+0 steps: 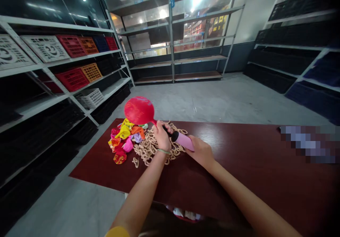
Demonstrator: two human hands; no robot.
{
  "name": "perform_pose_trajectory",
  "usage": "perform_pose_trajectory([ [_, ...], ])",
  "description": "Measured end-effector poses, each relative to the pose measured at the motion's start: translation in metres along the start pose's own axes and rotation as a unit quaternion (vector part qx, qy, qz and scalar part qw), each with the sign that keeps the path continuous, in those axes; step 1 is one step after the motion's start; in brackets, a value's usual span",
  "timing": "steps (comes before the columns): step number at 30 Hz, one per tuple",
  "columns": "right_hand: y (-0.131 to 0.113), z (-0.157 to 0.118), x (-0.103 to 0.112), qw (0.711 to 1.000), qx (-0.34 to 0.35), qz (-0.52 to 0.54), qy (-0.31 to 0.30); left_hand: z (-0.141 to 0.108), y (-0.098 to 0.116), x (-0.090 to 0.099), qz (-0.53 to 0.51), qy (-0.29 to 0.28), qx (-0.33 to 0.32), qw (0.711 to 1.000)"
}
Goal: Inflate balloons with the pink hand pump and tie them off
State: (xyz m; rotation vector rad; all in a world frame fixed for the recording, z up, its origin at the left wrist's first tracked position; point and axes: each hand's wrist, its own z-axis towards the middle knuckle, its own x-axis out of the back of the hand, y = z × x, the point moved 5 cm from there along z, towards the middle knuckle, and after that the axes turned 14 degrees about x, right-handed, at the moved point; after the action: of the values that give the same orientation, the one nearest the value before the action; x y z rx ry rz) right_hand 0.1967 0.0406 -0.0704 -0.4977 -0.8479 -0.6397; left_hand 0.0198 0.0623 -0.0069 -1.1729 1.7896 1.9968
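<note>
The left hand (162, 136) clenches the neck of a red balloon (139, 110), already swollen on a pink hand pump (183, 141) clasped by the right hand (201, 152). At ten o'clock on the worktop (239, 159), uninflated balloons (122, 139) lie beside tan chain links (151, 146).

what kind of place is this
Probably a stockroom or warehouse-style store: grey metal shelving units stand along the walls, red and yellow plastic crates sit on the shelves, and a dark red wooden table stands on a bare grey floor.
</note>
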Motion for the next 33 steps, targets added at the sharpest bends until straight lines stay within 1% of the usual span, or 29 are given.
perform_pose_trajectory([
  [2, 0.002, -0.004, 0.000, 1.000, 0.006, -0.001, -0.002, -0.004, -0.016, 0.001, 0.006, -0.008, 0.026, 1.000],
  [3, 0.003, -0.005, 0.000, 1.000, 0.009, -0.004, -0.007, -0.002, -0.019, 0.003, 0.005, -0.008, 0.037, 0.999],
  [4, 0.003, -0.007, 0.000, 1.000, 0.013, -0.008, -0.014, 0.001, -0.017, 0.006, 0.006, -0.005, 0.043, 0.999],
  [5, 0.003, -0.008, 0.000, 1.000, 0.017, -0.014, -0.021, 0.006, -0.010, 0.009, 0.007, 0.000, 0.045, 0.999],
  [7, 0.001, -0.008, -0.001, 0.999, 0.025, -0.025, -0.031, 0.019, 0.014, 0.017, 0.009, 0.015, 0.036, 0.999],
  [9, -0.001, -0.006, -0.002, 0.999, 0.031, -0.031, -0.032, 0.035, 0.046, 0.024, 0.007, 0.025, 0.021, 0.999],
  [11, -0.003, -0.005, -0.002, 0.999, 0.031, -0.028, -0.028, 0.050, 0.076, 0.027, 0.008, 0.039, -0.009, 0.999],
  [13, -0.004, -0.003, -0.003, 0.999, 0.024, -0.020, -0.018, 0.058, 0.095, 0.026, 0.004, 0.057, -0.041, 0.997],
  [14, -0.003, -0.003, -0.003, 1.000, 0.017, -0.016, -0.012, 0.059, 0.097, 0.025, -0.002, 0.066, -0.054, 0.996],
  [15, -0.002, -0.003, -0.003, 1.000, 0.008, -0.014, -0.007, 0.058, 0.094, 0.022, -0.006, 0.072, -0.062, 0.995],
  [16, -0.001, -0.004, -0.003, 1.000, -0.002, -0.014, -0.003, 0.054, 0.085, 0.019, -0.009, 0.075, -0.063, 0.995],
  [17, 0.000, -0.004, -0.004, 1.000, -0.011, -0.016, -0.001, 0.049, 0.072, 0.015, -0.010, 0.074, -0.059, 0.995],
  [21, 0.005, -0.006, -0.003, 1.000, -0.021, -0.021, 0.002, 0.021, 0.003, -0.002, 0.025, 0.034, -0.006, 0.999],
  [22, 0.006, -0.006, -0.003, 1.000, -0.018, -0.023, 0.004, 0.015, -0.011, -0.004, 0.028, 0.025, 0.009, 0.999],
  [23, 0.006, -0.006, -0.002, 1.000, -0.014, -0.024, 0.002, 0.010, -0.020, -0.005, 0.028, 0.019, 0.019, 0.999],
  [24, 0.006, -0.007, -0.002, 1.000, -0.007, -0.025, -0.001, 0.008, -0.025, -0.004, 0.028, 0.016, 0.026, 0.999],
  [25, 0.006, -0.007, -0.002, 1.000, 0.002, -0.027, -0.007, 0.008, -0.025, -0.001, 0.027, 0.018, 0.029, 0.999],
  [26, 0.005, -0.007, -0.002, 0.999, 0.010, -0.029, -0.014, 0.011, -0.020, 0.003, 0.027, 0.022, 0.028, 0.999],
  [28, 0.003, -0.006, -0.002, 0.999, 0.022, -0.033, -0.026, 0.020, 0.001, 0.013, 0.028, 0.034, 0.019, 0.999],
  [30, 0.002, -0.006, -0.003, 0.998, 0.030, -0.034, -0.033, 0.032, 0.032, 0.024, 0.024, 0.043, 0.004, 0.999],
  [33, 0.000, -0.004, -0.005, 0.999, 0.041, -0.024, -0.026, 0.050, 0.077, 0.035, 0.016, 0.059, -0.026, 0.998],
])
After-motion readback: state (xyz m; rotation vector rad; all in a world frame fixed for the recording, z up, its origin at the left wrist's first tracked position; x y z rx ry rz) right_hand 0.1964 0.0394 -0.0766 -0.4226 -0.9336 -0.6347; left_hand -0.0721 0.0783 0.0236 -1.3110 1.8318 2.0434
